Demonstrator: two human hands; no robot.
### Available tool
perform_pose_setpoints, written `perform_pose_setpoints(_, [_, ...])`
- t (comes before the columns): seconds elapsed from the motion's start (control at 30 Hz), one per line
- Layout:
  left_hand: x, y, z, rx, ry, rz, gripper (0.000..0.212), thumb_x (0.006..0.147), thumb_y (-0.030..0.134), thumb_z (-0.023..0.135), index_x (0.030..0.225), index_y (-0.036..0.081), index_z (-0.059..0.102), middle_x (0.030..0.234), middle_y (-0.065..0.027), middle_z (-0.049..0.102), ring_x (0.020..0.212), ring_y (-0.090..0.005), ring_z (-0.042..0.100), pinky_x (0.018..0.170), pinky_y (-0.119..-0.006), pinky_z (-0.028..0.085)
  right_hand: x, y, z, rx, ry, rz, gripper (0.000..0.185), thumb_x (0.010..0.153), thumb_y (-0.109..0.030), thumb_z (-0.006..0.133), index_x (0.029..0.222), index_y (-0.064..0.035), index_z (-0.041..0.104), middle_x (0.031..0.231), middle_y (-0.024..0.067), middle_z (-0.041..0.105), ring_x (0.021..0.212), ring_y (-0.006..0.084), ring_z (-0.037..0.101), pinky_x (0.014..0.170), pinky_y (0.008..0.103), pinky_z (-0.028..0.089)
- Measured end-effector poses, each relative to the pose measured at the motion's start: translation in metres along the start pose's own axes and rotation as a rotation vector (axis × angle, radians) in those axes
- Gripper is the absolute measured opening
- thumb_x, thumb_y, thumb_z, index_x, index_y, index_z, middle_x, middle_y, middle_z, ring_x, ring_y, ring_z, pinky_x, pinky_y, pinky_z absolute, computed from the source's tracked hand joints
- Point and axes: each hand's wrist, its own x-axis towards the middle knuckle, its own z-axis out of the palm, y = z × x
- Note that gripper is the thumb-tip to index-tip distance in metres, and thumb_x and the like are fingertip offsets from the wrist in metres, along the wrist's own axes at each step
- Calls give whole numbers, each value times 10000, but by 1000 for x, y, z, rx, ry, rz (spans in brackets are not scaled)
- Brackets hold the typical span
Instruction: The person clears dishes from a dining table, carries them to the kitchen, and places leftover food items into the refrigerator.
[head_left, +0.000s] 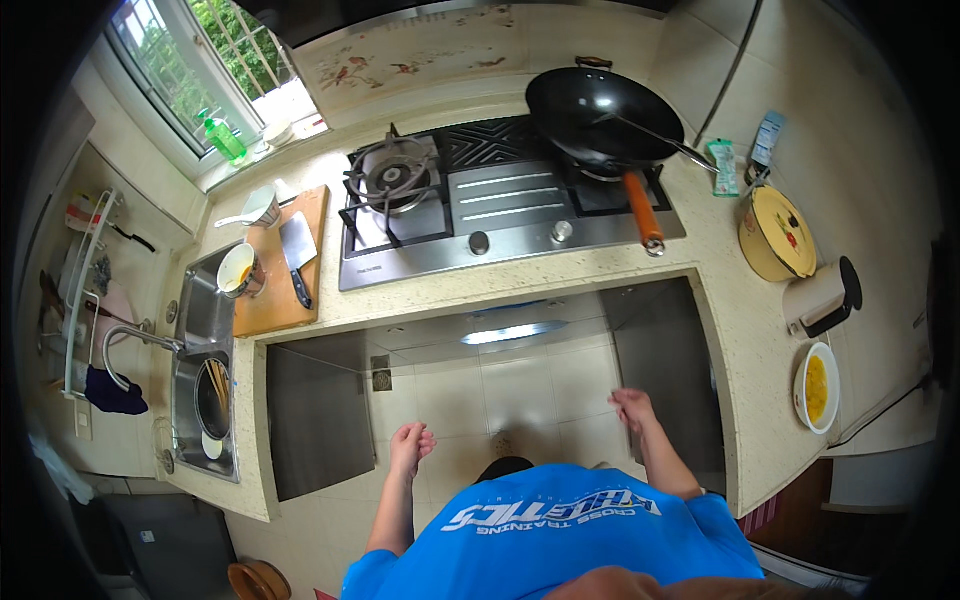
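My left hand (411, 448) hangs over the tiled floor, loosely curled, with nothing visible in it. To the right, my right hand (634, 409) is also held in the air with its fingers loosely bent, and no object shows in it. Its nearest surface is the dark cabinet front (664, 375). Before me stands a two-burner gas stove (510, 199). A black wok (592, 112) with an orange-brown handle (643, 210) rests on its right burner. A metal-shafted cooking utensil (660, 135) leans in the wok.
On a wooden cutting board (277, 300) lie a cleaver (298, 244) and a cup (240, 266). The sink (202, 307) holds a dark pan (210, 409). Along the right counter are a yellow lidded pot (776, 232), a paper-towel roll (814, 300) and a white bowl of yellow food (816, 390).
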Motion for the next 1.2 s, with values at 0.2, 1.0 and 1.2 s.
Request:
perform_pose_setpoints(0.2, [-12,-11,-65,-79,174,-7,200,864,212,528,929,24,522,731,-74,589,584,-149,592,477,-227,481,61,-122,129,245,-123,-203,152,813,-132,584,940,-48,584,720,21,590,435,58,449,343,150,339])
perform_pose_setpoints(1.0, [-114,-53,-73,-199,324,-18,177,878,196,507,947,36,534,772,-68,597,636,-157,600,542,-242,502,79,-119,181,560,-222,-63,194,832,-244,600,754,-129,465,678,-2,552,406,29,341,329,159,239])
perform_pose_setpoints(1.2, [-89,3,-30,-124,169,92,176,882,186,510,959,32,541,796,-58,600,665,-130,597,571,-215,496,44,-92,168,534,-188,-23,197,832,-248,599,780,-103,477,720,10,559,403,32,331,328,168,234])
